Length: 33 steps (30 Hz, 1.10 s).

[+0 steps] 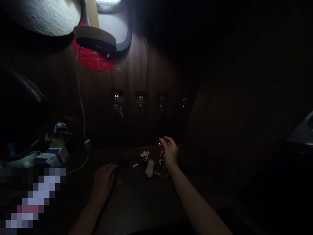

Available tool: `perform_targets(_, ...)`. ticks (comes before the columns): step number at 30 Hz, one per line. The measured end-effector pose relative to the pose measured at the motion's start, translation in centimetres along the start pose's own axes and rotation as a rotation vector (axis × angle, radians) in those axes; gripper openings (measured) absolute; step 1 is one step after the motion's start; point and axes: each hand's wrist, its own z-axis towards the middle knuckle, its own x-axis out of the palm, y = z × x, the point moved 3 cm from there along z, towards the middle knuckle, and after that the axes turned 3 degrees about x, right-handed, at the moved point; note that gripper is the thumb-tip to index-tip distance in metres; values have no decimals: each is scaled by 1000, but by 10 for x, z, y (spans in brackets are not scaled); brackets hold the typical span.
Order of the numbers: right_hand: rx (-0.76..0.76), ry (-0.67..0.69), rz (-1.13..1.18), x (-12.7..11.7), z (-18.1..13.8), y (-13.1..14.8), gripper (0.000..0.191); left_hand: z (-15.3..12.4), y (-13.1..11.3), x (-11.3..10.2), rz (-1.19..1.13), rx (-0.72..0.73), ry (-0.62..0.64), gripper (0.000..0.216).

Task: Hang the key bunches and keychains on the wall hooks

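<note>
The scene is very dark. My right hand is raised a little above a dark tabletop, fingers pinched on a small key ring, with yellow and red cords hanging beneath it. A pile of keys and fobs lies just left of that hand, including a silver fob and a small white charm. My left hand rests on the table with fingers curled over a small dark object; what it holds is hidden. On the wood wall behind are several small hooks; the leftmost hook carries a bunch of keys.
A desk lamp glows at top left over a red paper cutout. A white cable with plug hangs down the wall. Small blue-white boxes and a round glass object sit at far left.
</note>
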Motion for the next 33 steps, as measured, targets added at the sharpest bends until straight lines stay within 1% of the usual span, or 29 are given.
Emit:
perform_targets(5,-125,-73,14,-8,53,34,35,1,9,0,-20,-55,-32,27)
perform_targets(10,-237,-193,-19,-19,101,66,29,3,10,2,-37,-106,8,27)
perform_targets(13,-261,-241,-14,-24,124,82,23,5,8,1,-53,-109,39,27)
perform_targets(16,-271,-273,-9,-27,141,92,18,6,6,1,-60,-106,53,27)
perform_targets(19,-270,-289,-21,-31,154,95,16,6,8,2,-55,-119,56,26)
perform_targets(24,-216,-285,-53,-34,168,89,13,6,13,7,-55,-136,63,27)
perform_targets(28,-163,-278,-69,-35,172,82,10,7,14,8,-49,-145,66,27)
perform_targets(33,-130,-274,-73,-38,169,71,11,8,10,6,-63,-157,73,27)
